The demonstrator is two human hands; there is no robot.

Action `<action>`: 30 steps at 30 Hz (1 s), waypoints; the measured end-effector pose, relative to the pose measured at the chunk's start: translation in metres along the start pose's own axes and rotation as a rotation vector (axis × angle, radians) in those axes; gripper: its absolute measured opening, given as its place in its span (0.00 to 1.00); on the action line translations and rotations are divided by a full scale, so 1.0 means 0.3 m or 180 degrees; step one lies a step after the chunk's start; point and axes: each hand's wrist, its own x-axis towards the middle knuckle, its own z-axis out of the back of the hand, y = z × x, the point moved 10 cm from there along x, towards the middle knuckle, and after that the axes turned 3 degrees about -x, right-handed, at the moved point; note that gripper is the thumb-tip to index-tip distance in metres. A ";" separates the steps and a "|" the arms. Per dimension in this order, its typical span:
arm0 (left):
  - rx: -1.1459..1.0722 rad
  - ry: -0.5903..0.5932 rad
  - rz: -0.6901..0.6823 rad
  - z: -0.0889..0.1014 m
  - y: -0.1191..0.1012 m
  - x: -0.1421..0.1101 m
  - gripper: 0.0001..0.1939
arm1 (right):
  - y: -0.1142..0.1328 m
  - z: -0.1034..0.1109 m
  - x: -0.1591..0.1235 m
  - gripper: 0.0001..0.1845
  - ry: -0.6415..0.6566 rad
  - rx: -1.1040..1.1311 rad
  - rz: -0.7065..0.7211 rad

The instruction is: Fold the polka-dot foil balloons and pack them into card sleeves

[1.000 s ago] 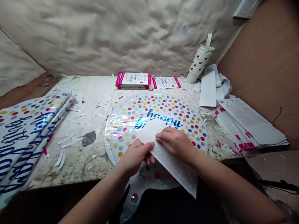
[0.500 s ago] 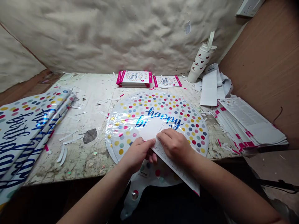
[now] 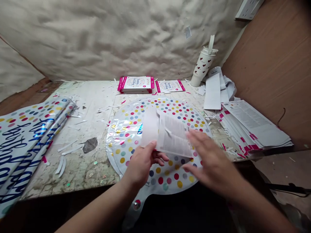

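Insert sheet [image 3: 171, 134] pinched in left hand [image 3: 142, 166], fingers grasping lower edge (light, even pinch avoids creasing); right hand [image 3: 211, 160] blurred, fingers released, open above foil balloon [image 3: 167, 174].

Crumpled cream paper wall [image 3: 97, 38] at 12 o'clock, white socket panel [image 3: 248, 9] at 1, brown board wall [image 3: 272, 64] at 3, bare floor [image 3: 286, 168] at 4, worn, stained desk [image 3: 89, 97] at 9.
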 end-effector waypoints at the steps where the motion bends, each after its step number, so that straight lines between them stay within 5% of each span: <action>1: 0.0123 0.0225 -0.0193 -0.040 -0.023 -0.014 0.20 | 0.059 -0.008 0.021 0.31 -0.0188 0.0105 0.0138; 4: 0.0649 0.0401 -0.1072 -0.059 -0.146 -0.042 0.22 | 0.091 0.026 0.081 0.24 -0.0967 0.0616 0.0007; 7: 0.0929 -0.0368 -0.1675 0.070 -0.255 -0.008 0.21 | -0.022 0.031 0.132 0.18 -0.1150 0.1015 -0.0551; 9: 0.0837 -0.0600 -0.1425 0.135 -0.242 0.063 0.25 | -0.080 -0.058 0.186 0.23 -0.0504 0.0978 -0.0809; 13: 0.0684 -0.0399 -0.0432 0.142 -0.108 0.175 0.26 | -0.112 -0.347 0.256 0.50 0.1323 0.0374 -0.0903; 18: 0.0778 -0.0310 -0.0462 0.157 -0.092 0.143 0.19 | -0.133 -0.489 0.339 0.53 0.1884 -0.0269 -0.0759; 22: 0.0606 -0.0496 -0.0589 0.237 -0.118 0.126 0.21 | -0.115 -0.432 0.379 0.30 0.1675 -0.0220 -0.0686; 25: 0.0584 -0.0742 -0.0933 0.288 -0.172 0.111 0.24 | -0.049 -0.275 0.373 0.22 0.0905 0.0245 -0.0413; 28: 0.0645 -0.0475 -0.1531 0.228 -0.256 0.068 0.29 | -0.010 -0.079 0.320 0.16 -0.0348 0.1733 -0.0328; 30: 0.0644 -0.0055 -0.1963 0.134 -0.306 0.020 0.32 | -0.018 -0.045 0.281 0.13 -0.0736 0.2671 -0.0541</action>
